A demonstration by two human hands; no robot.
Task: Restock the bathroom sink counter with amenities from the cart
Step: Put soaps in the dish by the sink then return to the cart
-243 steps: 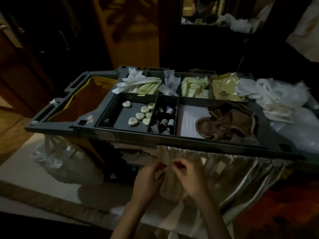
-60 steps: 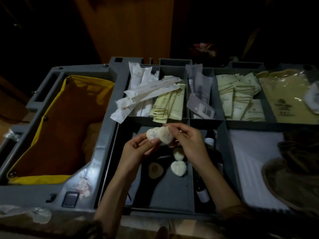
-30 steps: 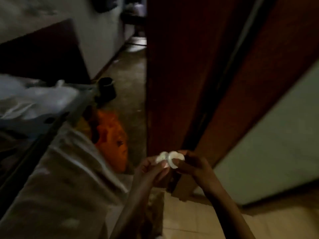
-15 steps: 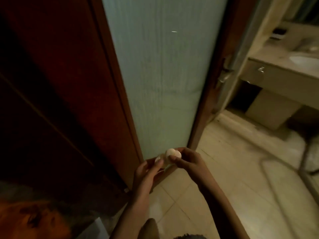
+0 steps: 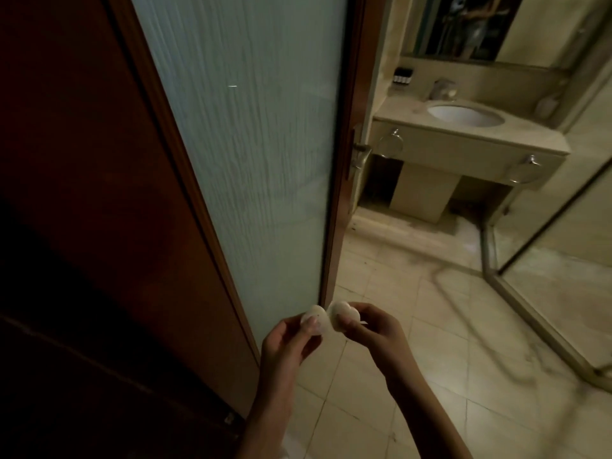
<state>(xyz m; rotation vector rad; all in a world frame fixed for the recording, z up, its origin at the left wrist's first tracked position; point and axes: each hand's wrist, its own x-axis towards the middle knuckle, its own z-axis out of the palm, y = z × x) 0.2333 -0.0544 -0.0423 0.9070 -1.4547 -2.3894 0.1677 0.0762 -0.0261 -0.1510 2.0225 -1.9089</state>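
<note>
a soap (image 5: 316, 321) is pinched in the left hand (image 5: 288, 339), a second soap (image 5: 342, 314) in the right hand (image 5: 374, 329); the carry is judged in hand, and the counter (image 5: 399, 112) is to be reached next.

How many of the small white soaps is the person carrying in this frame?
2: one soap pinched by the left hand, the other soap by the right hand, side by side. The fingers could hide another.

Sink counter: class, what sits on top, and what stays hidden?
White basin, tap behind it, dark bottles at back left. Nothing covers the sink counter; a small item at the right end is too blurred to name.
</note>
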